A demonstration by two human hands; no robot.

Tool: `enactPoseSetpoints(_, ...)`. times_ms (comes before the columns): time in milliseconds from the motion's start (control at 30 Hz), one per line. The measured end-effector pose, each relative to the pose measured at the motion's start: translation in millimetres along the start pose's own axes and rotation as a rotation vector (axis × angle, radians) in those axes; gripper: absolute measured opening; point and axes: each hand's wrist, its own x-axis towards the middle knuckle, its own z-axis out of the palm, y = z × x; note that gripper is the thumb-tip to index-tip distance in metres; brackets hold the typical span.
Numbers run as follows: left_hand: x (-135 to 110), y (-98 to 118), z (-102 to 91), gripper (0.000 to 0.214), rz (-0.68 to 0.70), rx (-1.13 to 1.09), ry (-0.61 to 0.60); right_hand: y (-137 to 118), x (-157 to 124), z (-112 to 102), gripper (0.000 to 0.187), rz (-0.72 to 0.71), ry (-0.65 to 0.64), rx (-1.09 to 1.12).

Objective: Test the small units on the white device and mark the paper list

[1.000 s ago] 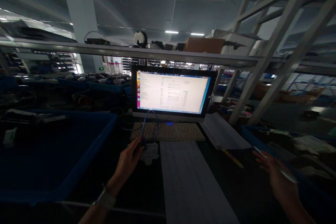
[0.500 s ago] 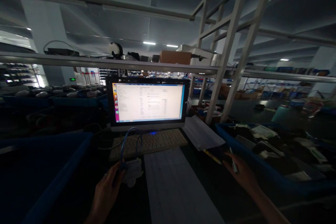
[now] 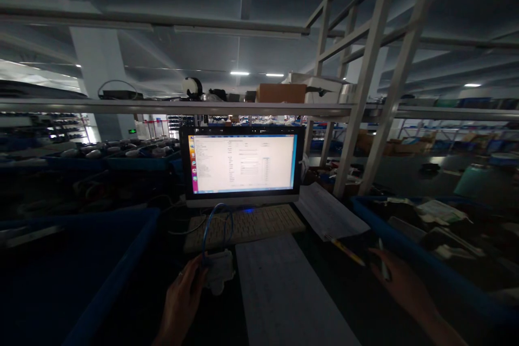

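Observation:
At the lower middle my left hand is closed at the spot where a blue cable meets a small pale plastic device. The fingertips lie against the device's left side; dim light hides the exact grip. The cable arcs up over the keyboard. To the right, my right hand is closed around a light-coloured pen. A yellow pen lies just left of that hand. Between my hands is a long printed paper sheet.
A lit monitor stands behind the keyboard, under a metal shelf. Papers lie at its right. Blue bins flank the workspace: one on the left, another holding parts on the right. Slanted metal posts rise at right.
My view has turned slightly left and up, so everything sits farther right and lower. Both hands keep their holds, with little visible movement relative to the desk.

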Motion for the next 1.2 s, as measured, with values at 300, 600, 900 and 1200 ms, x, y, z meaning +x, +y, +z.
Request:
enactPoseSetpoints(300,-2,1,-0.1,0.030,-0.072,-0.040,-0.029,2,0,0,0.040,0.003,-0.019,-0.010)
enactPoseSetpoints(600,-2,0,0.5,0.028,-0.059,-0.026,-0.035,11,-1,6,0.041,-0.024,-0.010,-0.012)
enactPoseSetpoints(900,-1,1,0.0,0.030,-0.076,-0.030,-0.031,7,0,4,0.040,-0.014,0.004,-0.003)
enactPoseSetpoints(1200,-2,0,0.7,0.027,-0.050,-0.027,-0.023,7,-1,5,0.042,0.003,0.001,-0.007)
